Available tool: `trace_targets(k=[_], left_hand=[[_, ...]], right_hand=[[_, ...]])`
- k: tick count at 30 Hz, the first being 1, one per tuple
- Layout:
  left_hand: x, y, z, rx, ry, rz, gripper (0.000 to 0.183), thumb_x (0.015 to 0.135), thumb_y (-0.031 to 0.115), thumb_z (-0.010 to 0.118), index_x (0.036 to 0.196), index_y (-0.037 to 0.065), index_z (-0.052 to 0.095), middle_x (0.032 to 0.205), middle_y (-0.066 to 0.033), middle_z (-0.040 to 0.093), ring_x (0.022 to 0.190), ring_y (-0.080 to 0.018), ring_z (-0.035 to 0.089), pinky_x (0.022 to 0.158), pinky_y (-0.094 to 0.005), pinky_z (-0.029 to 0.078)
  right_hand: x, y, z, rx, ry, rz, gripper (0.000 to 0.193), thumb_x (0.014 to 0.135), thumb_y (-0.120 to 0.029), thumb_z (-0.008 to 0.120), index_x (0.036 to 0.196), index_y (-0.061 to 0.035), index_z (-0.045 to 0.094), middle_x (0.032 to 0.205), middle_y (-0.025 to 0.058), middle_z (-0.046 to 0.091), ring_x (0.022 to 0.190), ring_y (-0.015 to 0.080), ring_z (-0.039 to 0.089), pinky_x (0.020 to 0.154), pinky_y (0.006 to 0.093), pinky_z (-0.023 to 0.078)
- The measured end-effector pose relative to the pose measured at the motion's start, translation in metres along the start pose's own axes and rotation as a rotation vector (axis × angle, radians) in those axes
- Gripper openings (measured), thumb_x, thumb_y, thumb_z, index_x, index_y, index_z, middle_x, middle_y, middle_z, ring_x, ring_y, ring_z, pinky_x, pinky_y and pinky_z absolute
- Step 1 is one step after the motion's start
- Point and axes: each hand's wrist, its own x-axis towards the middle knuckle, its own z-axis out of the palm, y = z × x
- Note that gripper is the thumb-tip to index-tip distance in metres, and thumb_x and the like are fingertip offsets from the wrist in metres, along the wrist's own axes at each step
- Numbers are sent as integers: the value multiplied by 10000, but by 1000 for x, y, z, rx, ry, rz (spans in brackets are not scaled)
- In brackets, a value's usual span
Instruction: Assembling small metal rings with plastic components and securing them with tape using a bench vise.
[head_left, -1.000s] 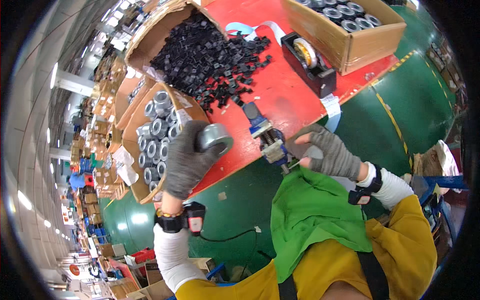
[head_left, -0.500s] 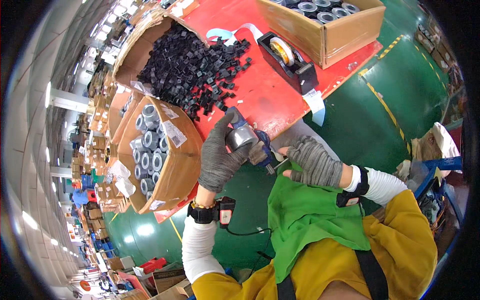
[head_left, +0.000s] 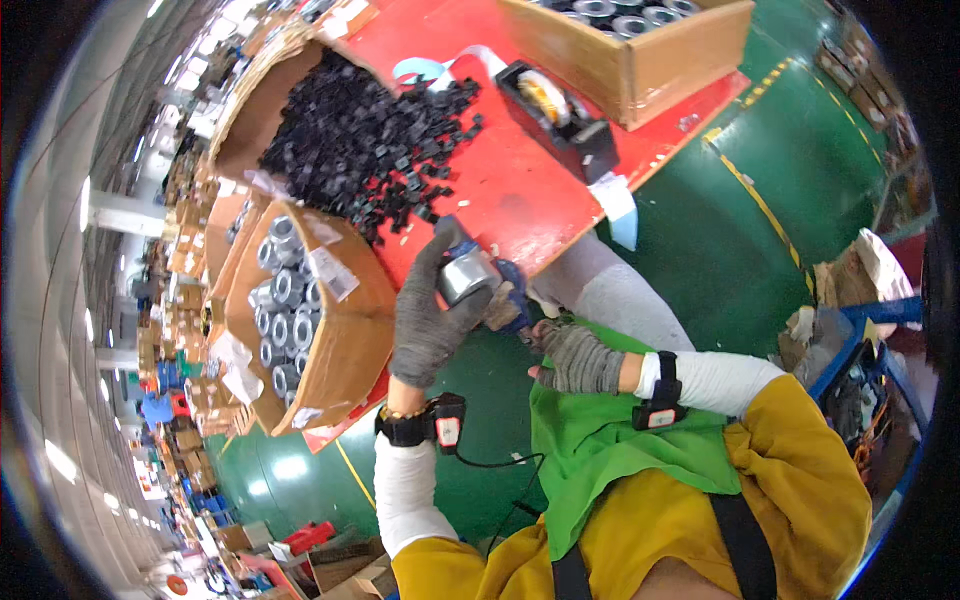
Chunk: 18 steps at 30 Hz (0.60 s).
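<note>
A wide hall with stacked boxes stretches off along the left edge, and a green floor [head_left: 690,230] marked with yellow lines spreads around the work place. On it stands a red table [head_left: 530,205], bare in its middle stretch, its near edge running slantwise past the hands. 3 cartons crowd the table area: a carton of grey metal parts [head_left: 350,335] near the left hand, a tipped carton [head_left: 240,150] beyond it spilling black clips [head_left: 340,130], and a carton of ring-ended parts [head_left: 690,70] well apart at the far right. A black tape dispenser [head_left: 585,145] sits between the clips and that far carton. At the near edge is a blue vise [head_left: 515,295], its length slanting down toward the person's green apron [head_left: 620,420]. The left hand [head_left: 428,325] lies left of the vise and is nearer the metal sleeve [head_left: 466,276], its thumb and fingers clamped around that stout part. The sleeve is at the vise jaws; whether it sits between them or just above cannot be told, nor which way its axis points. The right hand [head_left: 583,360] is curled at the vise's near end, right of the sleeve; whether its fingers close on the handle is hidden.
</note>
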Motion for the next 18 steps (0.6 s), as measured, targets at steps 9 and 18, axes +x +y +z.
trace_targets(k=[9, 18], left_hand=[[-58, 36, 22, -47, 133, 132, 399, 756, 97, 661, 1120, -4, 533, 1065, -134, 581, 983, -266, 563, 893, -361, 423], [-4, -37, 193, -192, -3, -37, 426, 789, 244, 668, 1149, 51, 546, 1120, -143, 578, 1039, -256, 557, 873, -349, 441]], right_hand=[[-27, 62, -93, 326, 574, 192, 382, 802, -150, 643, 1126, -29, 479, 908, 78, 569, 830, 159, 564, 730, 285, 469], [-9, 120, -105, 614, 537, 397, 476, 798, 67, 543, 1242, -37, 405, 1063, 85, 544, 995, 145, 510, 870, 282, 428]])
